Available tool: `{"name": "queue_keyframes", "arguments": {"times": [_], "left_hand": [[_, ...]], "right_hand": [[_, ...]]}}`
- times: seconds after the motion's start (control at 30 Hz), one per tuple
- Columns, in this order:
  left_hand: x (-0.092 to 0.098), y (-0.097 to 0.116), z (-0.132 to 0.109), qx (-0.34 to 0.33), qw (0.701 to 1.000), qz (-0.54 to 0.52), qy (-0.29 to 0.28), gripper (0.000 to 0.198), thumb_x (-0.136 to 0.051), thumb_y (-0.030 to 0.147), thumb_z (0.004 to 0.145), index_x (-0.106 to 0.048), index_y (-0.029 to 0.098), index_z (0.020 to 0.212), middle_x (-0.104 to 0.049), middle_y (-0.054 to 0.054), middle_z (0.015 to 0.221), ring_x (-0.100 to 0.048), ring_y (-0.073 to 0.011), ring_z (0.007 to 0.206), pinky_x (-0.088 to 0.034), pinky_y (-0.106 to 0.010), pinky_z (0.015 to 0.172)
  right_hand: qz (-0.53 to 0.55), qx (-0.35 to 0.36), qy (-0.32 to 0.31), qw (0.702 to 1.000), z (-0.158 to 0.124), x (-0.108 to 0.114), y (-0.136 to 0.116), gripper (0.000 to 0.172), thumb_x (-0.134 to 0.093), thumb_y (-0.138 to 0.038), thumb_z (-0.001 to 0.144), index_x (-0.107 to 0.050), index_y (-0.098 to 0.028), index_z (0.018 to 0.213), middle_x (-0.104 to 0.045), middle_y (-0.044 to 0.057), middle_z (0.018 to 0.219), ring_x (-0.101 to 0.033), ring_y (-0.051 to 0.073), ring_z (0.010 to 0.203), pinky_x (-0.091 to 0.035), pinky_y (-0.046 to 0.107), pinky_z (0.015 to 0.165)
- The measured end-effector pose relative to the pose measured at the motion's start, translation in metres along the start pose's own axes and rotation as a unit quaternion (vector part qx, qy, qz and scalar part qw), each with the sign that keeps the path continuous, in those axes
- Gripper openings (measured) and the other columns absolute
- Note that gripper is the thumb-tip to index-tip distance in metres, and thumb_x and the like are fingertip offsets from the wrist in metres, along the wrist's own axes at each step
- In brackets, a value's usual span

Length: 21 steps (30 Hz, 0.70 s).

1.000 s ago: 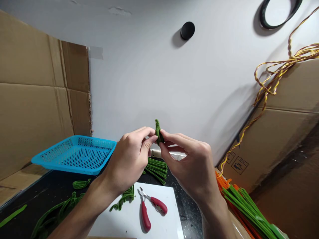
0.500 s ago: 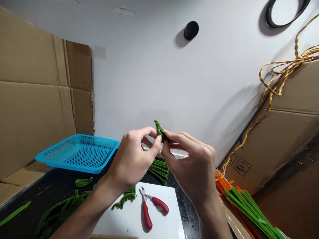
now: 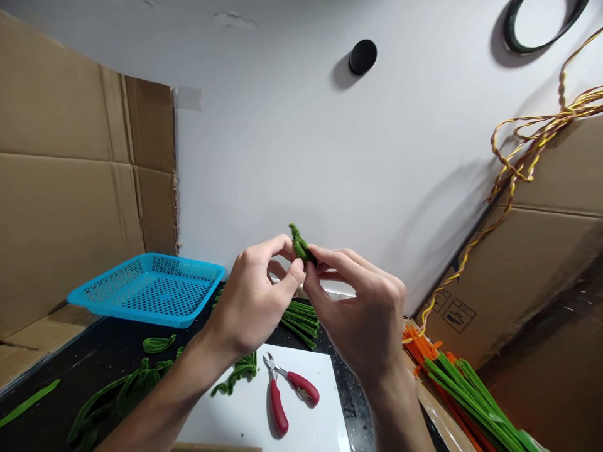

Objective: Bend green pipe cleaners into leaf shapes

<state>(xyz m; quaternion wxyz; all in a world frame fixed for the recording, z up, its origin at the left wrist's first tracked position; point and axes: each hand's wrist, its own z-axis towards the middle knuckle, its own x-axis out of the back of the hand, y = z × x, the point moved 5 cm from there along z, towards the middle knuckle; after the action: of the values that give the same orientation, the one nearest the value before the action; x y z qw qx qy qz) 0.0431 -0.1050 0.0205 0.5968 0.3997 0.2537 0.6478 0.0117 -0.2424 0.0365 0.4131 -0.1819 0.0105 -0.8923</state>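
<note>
A small fuzzy green piece, bent from pipe cleaner and pointed at its top (image 3: 300,243), is pinched between both hands above the work area. My left hand (image 3: 257,289) grips its left side with thumb and forefinger. From the right, my right hand (image 3: 360,301) pinches the lower right side, and the fingertips hide part of it. Below the hands, red-handled nippers (image 3: 279,402) lie with jaws apart on a white board (image 3: 226,420). Curled green pipe-cleaner pieces (image 3: 238,373) rest near the board's upper left.
A blue perforated basket (image 3: 155,292) stands at the left back. More green shaped pieces (image 3: 129,389) lie on the dark table, with a bundle of dark green stems (image 3: 299,323) behind the board. Orange and bright green pipe cleaners (image 3: 471,395) sit right, beside cardboard (image 3: 532,251) and twisted cord (image 3: 511,169).
The green piece has shifted slightly up and left and turned a little between the fingers. Both hands keep their pinch; the things on the table have stayed put.
</note>
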Motion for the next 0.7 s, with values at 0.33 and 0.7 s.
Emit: {"name": "queue_keyframes", "arguments": {"times": [0.33,0.7], "left_hand": [[-0.0038,-0.0005,-0.0006,0.000,0.998,-0.057,-0.014,0.011,-0.065,0.028,0.095,-0.071,0.020,0.100,-0.073,0.003,0.096,-0.068,-0.0057,0.073,-0.050,-0.012,0.055],[-0.0030,0.0009,-0.0005,0.000,0.998,-0.063,-0.021,0.010,-0.066,0.028,0.096,-0.071,0.019,0.095,-0.064,0.004,0.082,-0.067,-0.0040,0.071,-0.050,-0.007,0.055]], "right_hand": [[0.018,-0.033,-0.007,0.999,0.0011,0.0032,0.0026,0.016,-0.072,-0.010,0.093,-0.080,-0.017,0.105,-0.075,-0.007,0.093,-0.072,0.002,0.076,-0.059,0.015,0.074],[-0.005,-0.013,0.004,1.000,0.0020,0.0046,0.0026,0.013,-0.071,-0.009,0.092,-0.080,-0.018,0.098,-0.074,-0.006,0.089,-0.070,0.006,0.073,-0.055,0.020,0.069]]}}
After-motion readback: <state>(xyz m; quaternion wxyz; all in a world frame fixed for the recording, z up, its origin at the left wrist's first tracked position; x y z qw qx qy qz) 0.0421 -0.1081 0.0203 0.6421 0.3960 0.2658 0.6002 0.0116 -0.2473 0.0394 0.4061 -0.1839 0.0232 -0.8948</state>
